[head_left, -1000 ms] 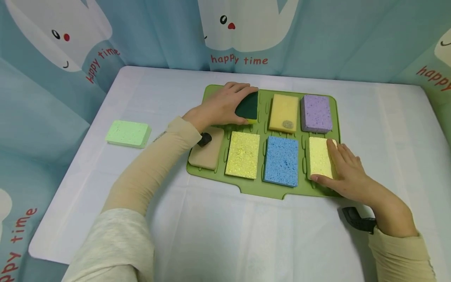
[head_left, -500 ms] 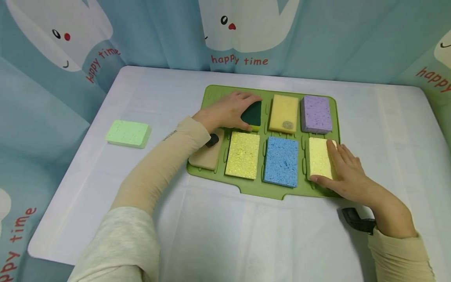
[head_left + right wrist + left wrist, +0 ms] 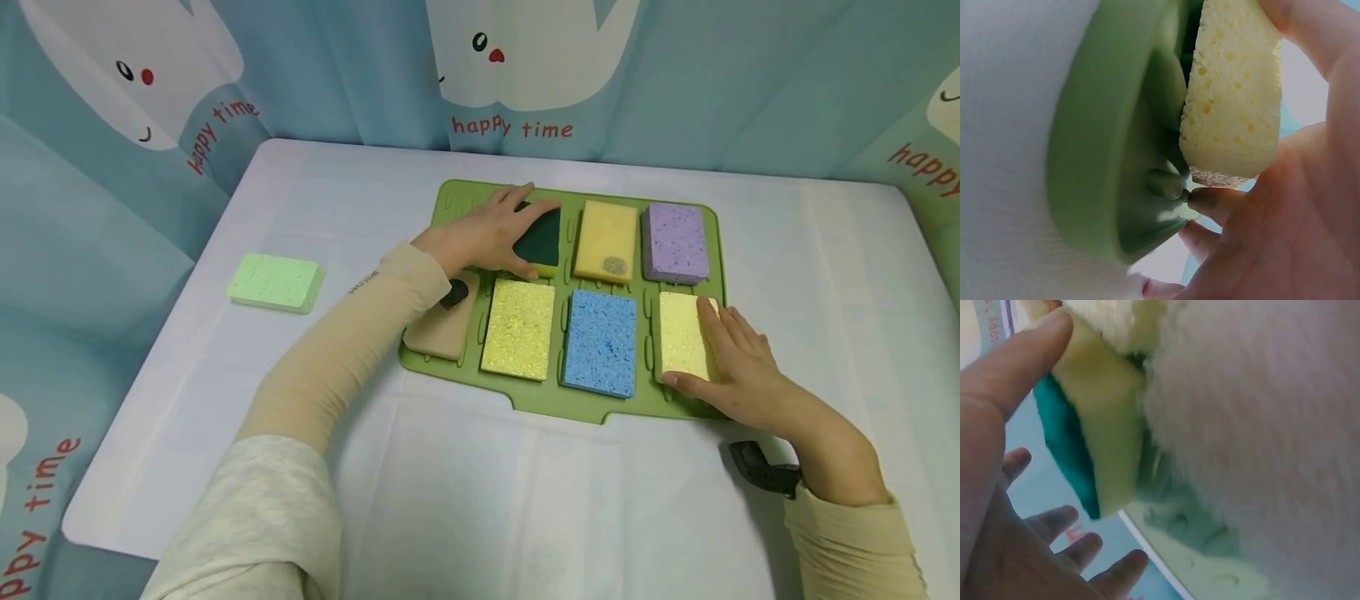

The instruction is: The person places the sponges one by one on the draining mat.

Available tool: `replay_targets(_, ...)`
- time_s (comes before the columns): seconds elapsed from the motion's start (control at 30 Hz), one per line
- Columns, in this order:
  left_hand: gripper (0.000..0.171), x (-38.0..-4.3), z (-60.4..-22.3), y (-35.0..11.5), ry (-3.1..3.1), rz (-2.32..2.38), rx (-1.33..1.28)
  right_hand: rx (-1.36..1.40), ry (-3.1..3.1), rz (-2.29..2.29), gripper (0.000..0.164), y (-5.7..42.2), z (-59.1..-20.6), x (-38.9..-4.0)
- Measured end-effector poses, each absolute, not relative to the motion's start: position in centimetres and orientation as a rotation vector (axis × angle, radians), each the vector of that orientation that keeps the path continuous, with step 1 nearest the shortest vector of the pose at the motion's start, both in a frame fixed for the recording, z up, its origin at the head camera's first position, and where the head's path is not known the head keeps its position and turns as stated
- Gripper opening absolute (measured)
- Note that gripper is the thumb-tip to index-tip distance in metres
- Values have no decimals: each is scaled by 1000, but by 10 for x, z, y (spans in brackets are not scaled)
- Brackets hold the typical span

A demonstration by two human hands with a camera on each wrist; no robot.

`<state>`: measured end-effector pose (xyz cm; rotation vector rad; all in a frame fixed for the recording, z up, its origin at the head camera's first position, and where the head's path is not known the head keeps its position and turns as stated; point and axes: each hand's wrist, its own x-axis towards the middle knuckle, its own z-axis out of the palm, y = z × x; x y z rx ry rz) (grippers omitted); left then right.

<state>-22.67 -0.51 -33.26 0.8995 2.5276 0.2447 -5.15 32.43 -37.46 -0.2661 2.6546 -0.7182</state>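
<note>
In the head view my left hand [image 3: 491,237] lies over a dark green and yellow scouring sponge [image 3: 542,240] on the green mat's [image 3: 551,402] back row. In the left wrist view its fingers spread away from the sponge, and the thumb [image 3: 1054,337] reaches its yellow side. My right hand [image 3: 746,379] spans a pale yellow sponge [image 3: 681,333] at the mat's front right corner. Its thumb is at the near edge and its index finger at the far edge. The right wrist view shows this sponge [image 3: 1229,94] between thumb and fingers, over the mat's ridges.
A light green sponge [image 3: 276,282] lies apart on the white table [image 3: 480,483] at the left. Also on the mat are beige [image 3: 442,332], speckled yellow [image 3: 519,329], blue [image 3: 600,343], tan-yellow [image 3: 603,237] and purple [image 3: 675,242] sponges. A patterned curtain [image 3: 337,75] hangs behind the table.
The left hand and the scouring sponge have moved right and slightly nearer on the mat; since then the left fingers have spread. The right hand has stayed at the pale yellow sponge.
</note>
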Motion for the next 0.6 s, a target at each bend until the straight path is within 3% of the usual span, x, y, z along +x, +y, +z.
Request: replay_targets(0.6, 94, -233, -316, -65, 2624, 386, 759, -256, 2658, -707, 108, 324, -374, -52)
